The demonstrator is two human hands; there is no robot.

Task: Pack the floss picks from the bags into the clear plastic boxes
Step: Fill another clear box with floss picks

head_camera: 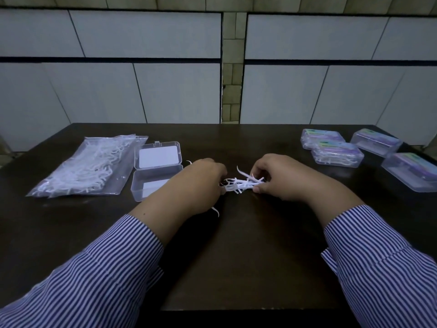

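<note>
Both hands, my left hand (203,183) and right hand (281,176), are pinching the floss picks (241,182) bunched between them, beside the open box (153,176).

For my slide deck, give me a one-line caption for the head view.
Both hands gather loose floss picks beside an open box, bag at left, closed boxes at right.

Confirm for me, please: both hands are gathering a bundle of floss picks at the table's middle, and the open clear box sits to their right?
Not quite. The head view shows the open clear box to the left of the left hand and right hand, beside the bag. The floss picks are as described.
</note>
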